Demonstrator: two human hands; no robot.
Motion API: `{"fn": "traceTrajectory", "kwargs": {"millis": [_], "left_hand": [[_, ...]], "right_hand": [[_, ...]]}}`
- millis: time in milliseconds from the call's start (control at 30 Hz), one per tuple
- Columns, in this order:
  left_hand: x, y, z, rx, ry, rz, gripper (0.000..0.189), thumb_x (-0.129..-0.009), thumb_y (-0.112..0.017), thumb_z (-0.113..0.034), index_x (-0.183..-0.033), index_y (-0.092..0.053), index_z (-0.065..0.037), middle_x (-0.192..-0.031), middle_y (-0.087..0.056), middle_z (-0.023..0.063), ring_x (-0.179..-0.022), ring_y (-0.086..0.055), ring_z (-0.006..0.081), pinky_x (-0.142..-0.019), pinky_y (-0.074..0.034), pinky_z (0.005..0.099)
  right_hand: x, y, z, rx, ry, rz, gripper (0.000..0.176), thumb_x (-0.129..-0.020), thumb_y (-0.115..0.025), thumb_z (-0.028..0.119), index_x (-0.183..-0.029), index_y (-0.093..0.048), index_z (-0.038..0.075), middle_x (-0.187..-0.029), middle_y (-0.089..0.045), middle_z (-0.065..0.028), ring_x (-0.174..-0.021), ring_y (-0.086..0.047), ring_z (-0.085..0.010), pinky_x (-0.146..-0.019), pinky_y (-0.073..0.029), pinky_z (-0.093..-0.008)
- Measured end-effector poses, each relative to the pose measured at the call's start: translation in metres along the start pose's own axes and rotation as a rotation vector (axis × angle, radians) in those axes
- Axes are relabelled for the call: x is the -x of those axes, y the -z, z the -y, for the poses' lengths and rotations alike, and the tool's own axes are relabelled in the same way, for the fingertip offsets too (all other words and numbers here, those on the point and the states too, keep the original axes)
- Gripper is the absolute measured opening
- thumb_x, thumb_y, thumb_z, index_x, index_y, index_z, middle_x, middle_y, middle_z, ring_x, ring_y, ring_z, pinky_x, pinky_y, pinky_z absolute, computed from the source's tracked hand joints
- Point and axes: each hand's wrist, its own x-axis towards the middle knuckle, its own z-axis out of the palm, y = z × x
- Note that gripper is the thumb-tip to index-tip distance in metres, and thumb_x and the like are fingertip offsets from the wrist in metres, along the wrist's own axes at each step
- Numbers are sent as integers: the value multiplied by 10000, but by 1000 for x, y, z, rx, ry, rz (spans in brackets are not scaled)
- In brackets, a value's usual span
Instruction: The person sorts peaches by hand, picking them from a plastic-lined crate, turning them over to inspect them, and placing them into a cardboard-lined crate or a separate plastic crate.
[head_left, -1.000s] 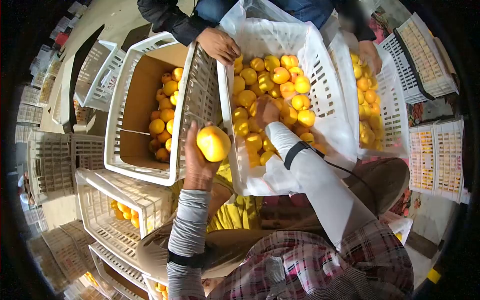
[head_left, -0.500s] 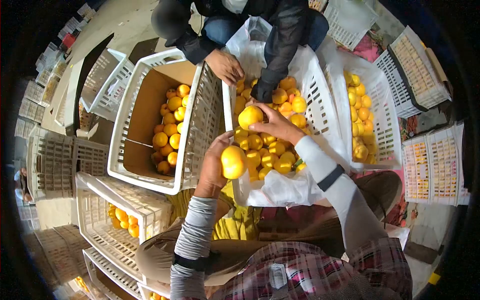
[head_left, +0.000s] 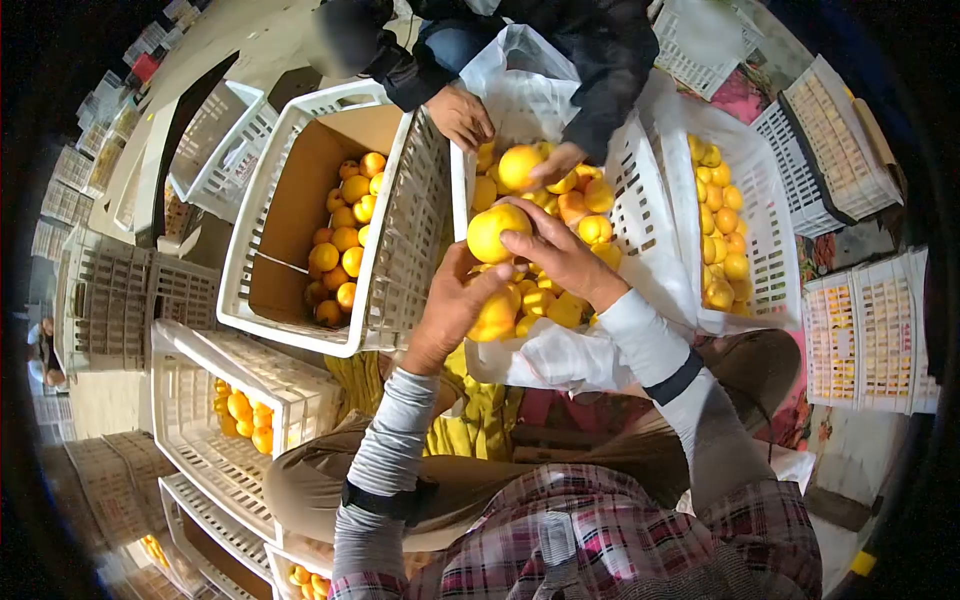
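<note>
My right hand (head_left: 570,258) has its thumb and fingers closed around a round yellow-orange fruit (head_left: 493,232). My left hand (head_left: 452,308) cups the same fruit from its lower left side, fingers and thumb curled. Another fruit (head_left: 492,320) shows just under the left palm; whether that hand touches it cannot be made out. Below both hands, a white plastic crate (head_left: 628,185) lined with white sheeting (head_left: 560,362) holds many similar fruits (head_left: 540,300). Across this crate, a co-worker's hand (head_left: 558,165) grips a fruit (head_left: 520,168).
The co-worker's other hand (head_left: 460,115) rests by the crate's left rim. A cardboard-lined crate (head_left: 345,347) of fruit stands left, and a sheet-lined crate (head_left: 775,240) of fruit stands right. More crates (head_left: 215,440) surround my legs. Stacked crates (head_left: 865,330) stand far right.
My left hand has come up and right to the fruit held by my right hand. The fruit formerly in my left palm is now below it. The co-worker's hand has lifted a fruit.
</note>
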Motion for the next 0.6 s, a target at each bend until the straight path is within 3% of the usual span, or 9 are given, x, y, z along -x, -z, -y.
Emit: {"fn": "traceTrajectory", "kwargs": {"millis": [67, 200, 233, 333, 400, 433, 500, 567, 600], "left_hand": [[-4, -1, 11, -229, -202, -60, 494, -807, -642, -191, -1192, -397, -3, -1011, -557, 107, -892, -562, 157, -773, -471, 278], [-5, -1, 15, 58, -71, -106, 477, -819, -623, -183, -1204, -385, -33, -995, -547, 93, -894, -553, 167, -766, -470, 282], [-2, 3, 12, 118, -28, -67, 429, -859, -558, -231, -1204, -397, -35, -1004, -547, 92, -872, -557, 171, -733, -478, 276], [2, 20, -19, 162, 34, -185, 423, -890, -459, -385, -1140, -465, -44, -902, -577, 75, -731, -597, 164, -637, -507, 288], [-1, 38, -54, 5, -160, -352, 474, -865, -485, -447, -1141, -471, -62, -906, -588, 77, -737, -606, 163, -629, -520, 297], [-4, 58, -67, -36, -222, -392, 493, -858, -494, -454, -1158, -464, -64, -932, -585, 75, -773, -605, 163, -652, -519, 299], [-12, 115, -86, -24, -134, -471, 531, -833, -542, -452, -1186, -449, -67, -1011, -552, 81, -850, -585, 163, -697, -509, 302], [-29, 215, -63, -88, -142, -510, 518, -810, -595, -408, -1171, -456, -64, -996, -545, 73, -832, -578, 169, -675, -506, 303], [-36, 257, -49, -300, -62, -547, 529, -789, -616, -428, -1133, -477, -52, -982, -547, 62, -812, -572, 183, -673, -495, 306]], "right_hand": [[-1, -2, 3, 36, -73, 17, 502, -888, -454, 388, -1204, -427, -1, -1104, -521, -94, -1020, -503, -171, -862, -409, -286], [-6, -10, -5, 145, 88, 8, 442, -917, -400, 323, -1185, -458, -23, -1173, -512, -167, -1083, -490, -253, -937, -354, -316], [-7, -6, -2, 171, -75, 61, 437, -935, -366, 314, -1271, -396, 36, -1113, -526, -113, -839, -544, -124, -659, -453, -246], [-16, 17, -4, -78, -102, 115, 514, -929, -359, 374, -1299, -323, 18, -1112, -521, -133, -742, -541, -122, -560, -435, -225], [-20, 36, -7, -32, -128, 1, 507, -927, -344, 398, -1263, -350, 19, -1165, -505, -128, -730, -544, -138, -568, -445, -241], [-24, 51, -21, 170, -170, 18, 461, -898, -398, 393, -1158, -446, 16, -1138, -534, -164, -734, -571, -205, -600, -462, -300], [-23, 73, -61, 920, -221, 147, 456, -834, -479, 407, -1041, -516, 3, -1039, -580, -188, -790, -584, -293, -663, -467, -373], [4, 75, -79, 1171, -313, 370, 484, -773, -538, 427, -978, -546, -11, -936, -603, -194, -846, -575, -352, -731, -458, -416], [13, 74, -94, 1158, -368, 441, 474, -766, -551, 419, -978, -548, -4, -930, -606, -185, -853, -579, -347, -738, -460, -420]]}}
